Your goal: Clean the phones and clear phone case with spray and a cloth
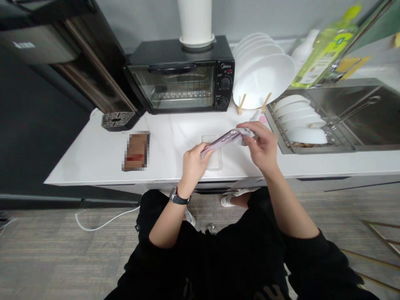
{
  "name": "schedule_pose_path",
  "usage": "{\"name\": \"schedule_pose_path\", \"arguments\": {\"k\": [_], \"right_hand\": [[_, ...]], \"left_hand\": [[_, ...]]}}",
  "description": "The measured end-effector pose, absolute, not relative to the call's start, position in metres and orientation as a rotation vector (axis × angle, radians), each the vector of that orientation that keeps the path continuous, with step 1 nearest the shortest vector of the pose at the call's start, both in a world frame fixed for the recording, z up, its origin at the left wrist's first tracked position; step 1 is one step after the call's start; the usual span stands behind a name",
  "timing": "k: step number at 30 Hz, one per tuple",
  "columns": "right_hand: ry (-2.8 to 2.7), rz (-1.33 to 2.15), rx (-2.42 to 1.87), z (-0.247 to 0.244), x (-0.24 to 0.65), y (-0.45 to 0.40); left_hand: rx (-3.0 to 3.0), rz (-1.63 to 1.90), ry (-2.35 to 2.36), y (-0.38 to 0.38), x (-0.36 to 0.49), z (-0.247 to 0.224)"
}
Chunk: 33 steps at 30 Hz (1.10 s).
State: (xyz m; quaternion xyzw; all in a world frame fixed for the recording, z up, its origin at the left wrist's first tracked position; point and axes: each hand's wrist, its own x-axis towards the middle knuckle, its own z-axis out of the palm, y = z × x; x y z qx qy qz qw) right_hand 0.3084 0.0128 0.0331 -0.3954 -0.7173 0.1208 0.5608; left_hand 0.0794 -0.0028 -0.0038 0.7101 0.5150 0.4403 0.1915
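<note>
A person's two bare hands work over a white counter (168,156), in front of a small black oven (178,77). A thin, pale purple phone (220,141) is held tilted above the counter, in front of the oven's right part. The left hand (194,163), with a dark watch (179,196) on its wrist, has its fingers closed on the phone's near end, thumb on one side and fingers on the other. The right hand (262,145) pinches a crumpled white tissue (246,134) against the phone's far end, its thumb and fingers nearly together; whether the fingertips also touch the phone, I cannot tell. Below the phone, flat on the counter in front of the oven, lies a clear case (215,163). In front of the oven's left edge lies a brown item (136,151), blurred out by pixels. Left of the oven stands a tall dark machine (96,62) with a drip tray (117,120). On top of the oven sits a white pot (196,21). Just right of the oven, white plates (262,79) stand upright in a wooden rack (241,105); farther right are a green bottle (325,54) and a sink (365,116) holding white bowls (301,121).
</note>
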Motion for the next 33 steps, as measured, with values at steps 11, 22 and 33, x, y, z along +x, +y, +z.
{"name": "schedule_pose_path", "arguments": {"k": [11, 22, 33], "right_hand": [[-1.489, 0.671, -1.27, -0.025, 0.303, 0.015], [-1.788, -0.021, -1.151, -0.005, 0.287, 0.004], [-2.08, -0.018, -0.762, 0.0, 0.211, -0.034]], "left_hand": [[1.659, 1.468, 1.406, -0.036, 0.059, -0.023], [1.679, 1.386, 1.421, -0.034, 0.059, -0.03], [1.858, 1.434, 1.441, -0.033, 0.057, -0.026]]}}
